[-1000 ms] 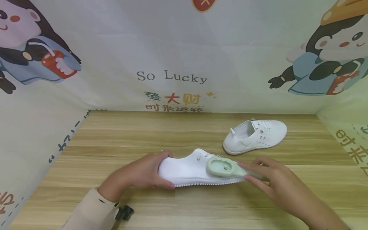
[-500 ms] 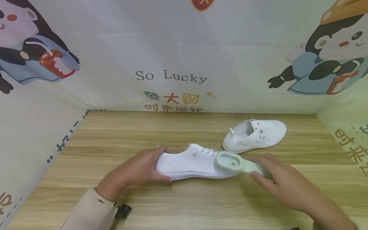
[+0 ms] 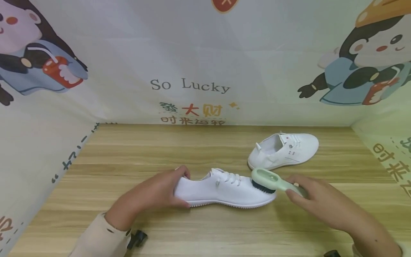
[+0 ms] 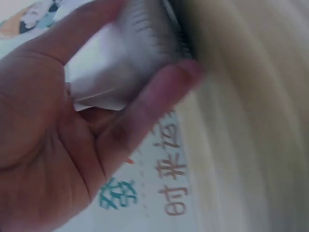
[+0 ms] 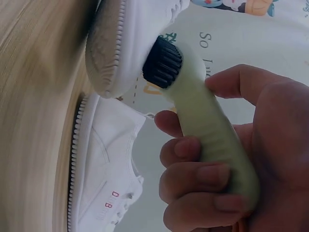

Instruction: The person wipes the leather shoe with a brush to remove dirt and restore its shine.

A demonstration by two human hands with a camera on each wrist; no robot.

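Note:
A white lace-up shoe [image 3: 205, 192] lies sideways in front of me, toe to the right. Around its heel my left hand [image 3: 158, 189] grips, thumb on the near side; the left wrist view is blurred there. My right hand [image 3: 321, 201] holds a pale green brush [image 3: 264, 176] by its handle, fingers curled round it in the right wrist view. Its dark bristles [image 5: 164, 63] meet the upper near the toe. In that view the toe's sole [image 5: 104, 53] shows from below, lifted off the table.
A second white shoe [image 3: 302, 151] stands behind the brush on the wood-grain table [image 3: 205, 228]. Printed cloth walls [image 3: 128, 53] enclose the back and sides. A small black object [image 3: 138, 238] sits by the left sleeve [image 3: 99, 237].
The brush has moved right toward the toe and tilted, so its bristles now show. The shoe rose, then came lower again, and has rolled so more of its laces face up.

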